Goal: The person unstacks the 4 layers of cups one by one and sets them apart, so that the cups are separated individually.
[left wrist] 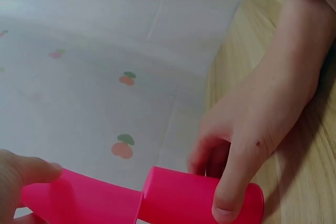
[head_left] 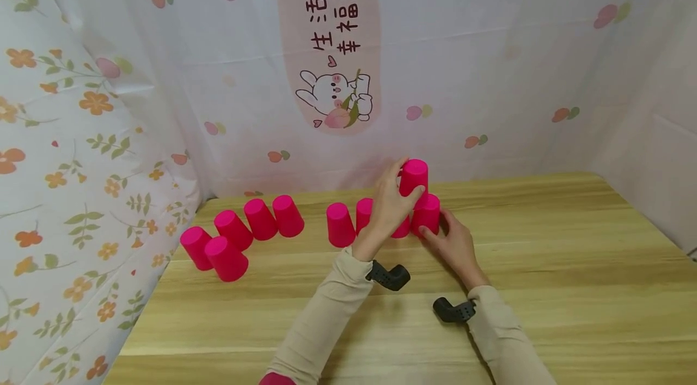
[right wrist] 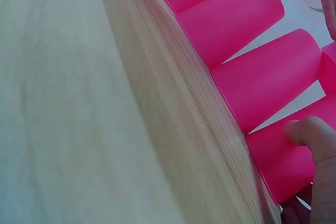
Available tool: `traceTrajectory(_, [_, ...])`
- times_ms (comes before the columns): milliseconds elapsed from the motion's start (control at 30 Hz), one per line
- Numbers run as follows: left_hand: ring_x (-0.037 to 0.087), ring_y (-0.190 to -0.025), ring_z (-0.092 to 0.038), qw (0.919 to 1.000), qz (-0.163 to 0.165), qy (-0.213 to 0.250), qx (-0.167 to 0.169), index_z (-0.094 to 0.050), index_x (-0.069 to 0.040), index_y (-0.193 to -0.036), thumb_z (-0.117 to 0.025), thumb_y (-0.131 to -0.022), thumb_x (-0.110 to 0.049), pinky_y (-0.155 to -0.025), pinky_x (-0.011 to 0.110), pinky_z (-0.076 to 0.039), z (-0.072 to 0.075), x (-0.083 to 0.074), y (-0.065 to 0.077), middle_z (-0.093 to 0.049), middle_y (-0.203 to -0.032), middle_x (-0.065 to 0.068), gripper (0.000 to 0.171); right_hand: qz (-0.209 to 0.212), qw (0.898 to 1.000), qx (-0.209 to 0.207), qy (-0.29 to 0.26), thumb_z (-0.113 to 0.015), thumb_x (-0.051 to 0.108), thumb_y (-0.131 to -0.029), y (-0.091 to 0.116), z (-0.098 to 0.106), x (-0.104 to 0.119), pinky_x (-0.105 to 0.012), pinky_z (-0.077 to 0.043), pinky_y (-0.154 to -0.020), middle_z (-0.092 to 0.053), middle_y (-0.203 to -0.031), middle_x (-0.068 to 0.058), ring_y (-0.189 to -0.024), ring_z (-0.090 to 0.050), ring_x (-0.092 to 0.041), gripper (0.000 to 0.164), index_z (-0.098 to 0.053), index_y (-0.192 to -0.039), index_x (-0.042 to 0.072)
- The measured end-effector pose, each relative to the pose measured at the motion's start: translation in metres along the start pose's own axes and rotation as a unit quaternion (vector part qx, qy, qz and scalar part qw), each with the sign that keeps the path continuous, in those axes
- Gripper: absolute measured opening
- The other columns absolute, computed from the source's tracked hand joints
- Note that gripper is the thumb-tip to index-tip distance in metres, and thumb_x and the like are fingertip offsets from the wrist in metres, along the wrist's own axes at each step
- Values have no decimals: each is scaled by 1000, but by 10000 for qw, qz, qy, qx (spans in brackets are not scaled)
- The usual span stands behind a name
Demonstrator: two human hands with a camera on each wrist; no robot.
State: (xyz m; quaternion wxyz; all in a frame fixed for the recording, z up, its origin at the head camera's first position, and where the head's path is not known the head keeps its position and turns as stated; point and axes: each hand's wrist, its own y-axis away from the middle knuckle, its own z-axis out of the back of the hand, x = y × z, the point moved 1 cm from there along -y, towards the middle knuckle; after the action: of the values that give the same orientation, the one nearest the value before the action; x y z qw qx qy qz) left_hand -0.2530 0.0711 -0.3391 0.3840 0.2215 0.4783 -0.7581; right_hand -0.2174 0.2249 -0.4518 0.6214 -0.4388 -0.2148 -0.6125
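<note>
My left hand (head_left: 391, 198) grips an upside-down pink cup (head_left: 415, 174), fingers behind and thumb in front. This cup sits at the top of the lower row, overlapping the rim of the row's rightmost cup (head_left: 427, 213). Around that rightmost cup, my right hand (head_left: 456, 244) curls its thumb and fingers, holding it low near the table. In the left wrist view, the raised cup (left wrist: 86, 200) meets the right-hand cup (left wrist: 176, 195) end to end. Other row cups (head_left: 340, 226) stand side by side to the left, two partly hidden by my left hand and forearm.
Farther left, several more upside-down pink cups (head_left: 260, 220) stand in a slanting line, with one cup (head_left: 226, 259) in front. The wooden table (head_left: 544, 264) ends at a printed curtain (head_left: 490, 82) behind. A floral cloth (head_left: 87, 191) hangs along the left side.
</note>
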Motion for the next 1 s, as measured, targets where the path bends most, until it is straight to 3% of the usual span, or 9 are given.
traceTrajectory(267, [22,-103,-56,9998,187,-25,-106,-48,0,-130,-70,-82,-13,-83,30,-49,-2,2,-1,-58,-118,12,55,-14,10000,21,-96,-68,29,-85,0,-1,1,-46,-40,-97,-52,-128,-22,-117,-49,-36,59,-45,-130,-1])
traceTrajectory(500, [21,-101,-57,9997,95,142,-163,-51,0,-127,-72,-81,-13,-76,23,-50,3,1,0,-60,-114,10,52,-36,10000,-8,-91,-68,28,-84,0,-1,-1,-46,-40,-97,-52,-128,-22,-118,-49,-37,58,-46,-129,-1])
traceTrajectory(800, [22,-100,-59,9995,-150,140,-246,-51,0,-126,-73,-79,-11,-77,23,-51,24,-9,0,-61,-113,11,53,96,9999,-71,-118,-69,27,-84,0,1,2,-47,-41,-96,-52,-126,-23,-117,-50,-38,58,-47,-128,-3])
traceTrajectory(1000, [24,-103,-57,9992,-41,216,-323,-49,0,-129,-73,-80,-11,-80,29,-52,48,-13,2,-59,-117,12,55,132,9998,-72,-103,-70,27,-83,1,2,2,-47,-41,-96,-52,-126,-23,-117,-50,-38,59,-47,-129,-3])
